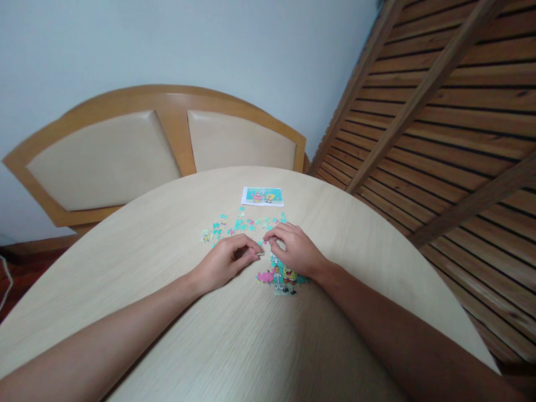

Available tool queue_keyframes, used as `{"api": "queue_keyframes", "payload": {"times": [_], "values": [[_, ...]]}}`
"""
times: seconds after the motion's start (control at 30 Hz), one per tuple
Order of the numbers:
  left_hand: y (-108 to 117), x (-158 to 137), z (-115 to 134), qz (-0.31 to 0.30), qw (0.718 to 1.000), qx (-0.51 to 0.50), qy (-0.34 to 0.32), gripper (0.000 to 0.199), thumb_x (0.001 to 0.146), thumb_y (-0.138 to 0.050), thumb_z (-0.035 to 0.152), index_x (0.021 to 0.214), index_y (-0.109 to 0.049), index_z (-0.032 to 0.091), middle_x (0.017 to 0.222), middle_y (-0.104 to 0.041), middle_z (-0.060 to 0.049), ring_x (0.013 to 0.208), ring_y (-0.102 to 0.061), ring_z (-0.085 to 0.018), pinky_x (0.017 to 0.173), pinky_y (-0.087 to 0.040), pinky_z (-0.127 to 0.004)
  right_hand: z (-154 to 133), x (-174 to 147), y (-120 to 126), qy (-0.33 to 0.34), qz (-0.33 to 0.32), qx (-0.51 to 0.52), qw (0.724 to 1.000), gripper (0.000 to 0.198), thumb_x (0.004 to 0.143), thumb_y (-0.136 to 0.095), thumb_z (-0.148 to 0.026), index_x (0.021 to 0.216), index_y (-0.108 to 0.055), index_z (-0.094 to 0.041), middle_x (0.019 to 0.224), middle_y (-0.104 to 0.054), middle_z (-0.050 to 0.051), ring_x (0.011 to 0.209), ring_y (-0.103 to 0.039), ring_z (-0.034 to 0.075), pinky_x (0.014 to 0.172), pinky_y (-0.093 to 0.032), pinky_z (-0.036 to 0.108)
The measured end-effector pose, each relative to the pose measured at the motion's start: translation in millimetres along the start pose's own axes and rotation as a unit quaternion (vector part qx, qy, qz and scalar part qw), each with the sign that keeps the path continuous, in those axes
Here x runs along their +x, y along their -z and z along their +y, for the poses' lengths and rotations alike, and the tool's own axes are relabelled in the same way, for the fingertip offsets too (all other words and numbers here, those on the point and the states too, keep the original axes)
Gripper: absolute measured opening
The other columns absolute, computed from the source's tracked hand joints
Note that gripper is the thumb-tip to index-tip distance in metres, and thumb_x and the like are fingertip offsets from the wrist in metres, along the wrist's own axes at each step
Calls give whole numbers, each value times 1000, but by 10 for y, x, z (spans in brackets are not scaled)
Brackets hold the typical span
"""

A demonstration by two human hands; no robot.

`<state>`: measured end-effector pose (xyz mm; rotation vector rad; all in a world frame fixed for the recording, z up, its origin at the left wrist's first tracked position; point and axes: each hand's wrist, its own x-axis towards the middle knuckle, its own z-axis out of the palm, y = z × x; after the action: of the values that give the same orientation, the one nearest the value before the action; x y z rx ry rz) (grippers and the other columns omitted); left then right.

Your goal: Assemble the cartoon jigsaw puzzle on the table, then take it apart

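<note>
My left hand (228,260) is closed in a pinch, with a small jigsaw puzzle piece (260,254) at its fingertips. Facing it, my right hand (296,249) has thumb and fingers curled together around a small piece with pink on it (264,243). Under and in front of the right hand lies a partly joined puzzle (277,277), showing cartoon figures in pink, white and yellow. The right hand and wrist hide some of it. Just beyond both hands, loose puzzle pieces (238,224), mostly turquoise, are scattered on the table.
A picture sheet (263,196) with similar cartoon figures lies past the loose pieces on the round wooden table (176,346). Behind the table stands a wood-framed padded backrest (176,139) against a pale wall. A slatted wooden panel (452,111) rises on the right.
</note>
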<state>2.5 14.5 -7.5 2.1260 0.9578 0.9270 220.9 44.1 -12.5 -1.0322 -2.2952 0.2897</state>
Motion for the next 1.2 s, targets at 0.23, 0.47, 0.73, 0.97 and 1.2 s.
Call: {"api": "queue_keyframes", "payload": {"times": [0.23, 0.47, 0.73, 0.97, 1.2], "values": [[-111, -18, 52, -2, 996, -86, 23, 13, 88, -66, 24, 98, -67, 16, 93, -72, -6, 83, -66, -16, 77, -54, -29, -71, 4, -42, -3, 0, -24, 1000, 18, 90, -53, -12, 98, -66, -20, 100, -70, 6, 100, -60, 23, 86, -43, 37], [-88, -34, 84, -33, 995, -88, 37, 11, 89, -65, 25, 96, -68, 16, 91, -74, -6, 77, -67, -15, 73, -55, -28, -84, 14, -34, -3, 12, 7, 1000, 15, 91, -53, -12, 94, -66, -21, 94, -72, 3, 92, -63, 20, 83, -43, 34], [-92, -22, 69, -33, 995, -84, 33, 12, 89, -65, 24, 98, -68, 16, 92, -74, -6, 80, -69, -15, 75, -57, -28, -88, 26, -31, 4, 8, 11, 1000, 16, 89, -55, -11, 94, -67, -20, 91, -71, 3, 88, -63, 19, 82, -43, 33], [-90, -25, 76, -39, 995, -93, 25, 12, 89, -66, 23, 99, -68, 16, 93, -74, -6, 78, -70, -14, 73, -57, -26, -69, 30, -33, 1, 8, 0, 1000, 12, 88, -59, -12, 89, -68, -20, 87, -71, 3, 85, -62, 19, 80, -43, 34], [-66, -41, 115, -47, 999, 8, -19, 10, 92, -62, 22, 98, -69, 19, 95, -76, -4, 84, -70, -16, 79, -55, -29, -58, 33, -29, -2, 11, 16, 1000, 15, 87, -58, -11, 88, -68, -21, 87, -72, 3, 86, -64, 19, 81, -45, 34]]}}
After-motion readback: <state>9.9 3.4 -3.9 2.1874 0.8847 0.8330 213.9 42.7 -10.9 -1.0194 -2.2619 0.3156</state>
